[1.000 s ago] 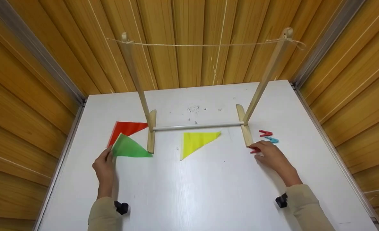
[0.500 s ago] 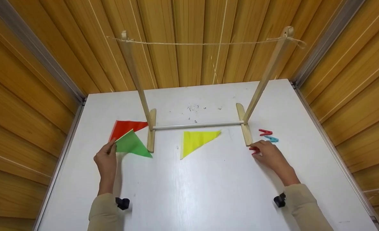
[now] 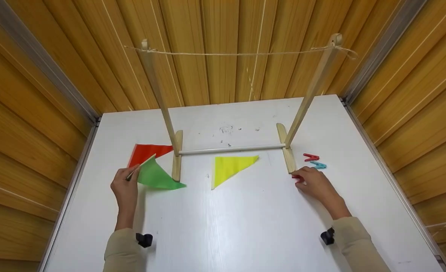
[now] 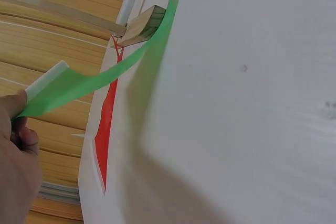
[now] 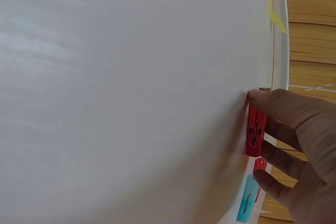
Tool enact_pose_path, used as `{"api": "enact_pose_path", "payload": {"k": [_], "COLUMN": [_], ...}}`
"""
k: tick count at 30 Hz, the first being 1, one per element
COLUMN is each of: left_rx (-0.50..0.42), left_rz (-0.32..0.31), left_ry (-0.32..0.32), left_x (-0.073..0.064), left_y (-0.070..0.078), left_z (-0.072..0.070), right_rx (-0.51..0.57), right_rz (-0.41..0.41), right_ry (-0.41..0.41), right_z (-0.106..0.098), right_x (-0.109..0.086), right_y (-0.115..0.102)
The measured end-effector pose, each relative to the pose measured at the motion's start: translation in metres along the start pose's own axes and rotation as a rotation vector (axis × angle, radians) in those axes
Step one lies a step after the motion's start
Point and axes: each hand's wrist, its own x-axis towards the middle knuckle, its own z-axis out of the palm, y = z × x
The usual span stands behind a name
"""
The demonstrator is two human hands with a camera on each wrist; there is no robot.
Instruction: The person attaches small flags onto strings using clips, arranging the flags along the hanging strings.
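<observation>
My left hand [image 3: 125, 190] pinches a green triangular flag [image 3: 156, 176] by its white-edged side. In the left wrist view the flag's cloth sags, and its tip reaches past the end of a wooden foot [image 4: 143, 26]. A red triangular flag [image 3: 146, 154] lies on the table just beyond, partly covered by the green one. At the right foot's near end, my right hand [image 3: 319, 185] grips a red clothespin [image 5: 256, 129] between thumb and fingers, low over the table. Another red clothespin [image 3: 311, 157] and a blue clothespin [image 3: 318, 165] lie beyond that hand.
A wooden stand has two upright posts [image 3: 315, 90], a white crossbar [image 3: 230, 149] and a string [image 3: 226, 54] tied between the post tops. A yellow triangular flag [image 3: 231, 169] lies flat before the crossbar. Wood-patterned walls [image 3: 223, 79] rise around the white table [image 3: 226, 226].
My left hand has moved slightly up, turning the green flag so its white edge slants right; the cloth now bows. My right hand has barely shifted, staying at the red clothespin.
</observation>
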Motion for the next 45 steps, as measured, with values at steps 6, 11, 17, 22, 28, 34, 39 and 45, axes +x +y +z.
{"api": "enact_pose_path", "payload": {"k": [6, 11, 17, 22, 28, 34, 39, 45], "left_rx": [0.019, 0.034, 0.027, 0.046, 0.025, -0.008, -0.033, -0.062], "left_rz": [0.029, 0.050, 0.047, 0.035, 0.021, 0.036, 0.054, 0.082], "left_ry": [-0.072, -0.143, -0.126, -0.079, -0.074, -0.062, -0.080, -0.082], "left_x": [-0.002, -0.001, 0.000, -0.001, 0.000, 0.001, 0.002, 0.003], "left_y": [0.001, 0.003, 0.009, 0.014, 0.022, 0.030, 0.036, 0.040], "left_z": [0.002, 0.004, 0.005, 0.004, 0.006, 0.009, 0.012, 0.014], "right_rx": [-0.015, 0.001, 0.054, 0.099, 0.117, 0.140, 0.151, 0.164], "right_rz": [-0.028, 0.017, 0.097, 0.140, 0.086, 0.018, 0.003, -0.015], "right_ry": [-0.005, -0.036, -0.078, -0.096, -0.059, -0.011, 0.023, 0.048], "right_z": [0.000, -0.002, -0.007, -0.010, -0.015, -0.018, -0.021, -0.023], "right_x": [0.002, 0.005, 0.006, 0.007, 0.009, 0.012, 0.015, 0.020], "right_y": [0.000, -0.001, -0.005, -0.008, -0.010, -0.015, -0.019, -0.024]}}
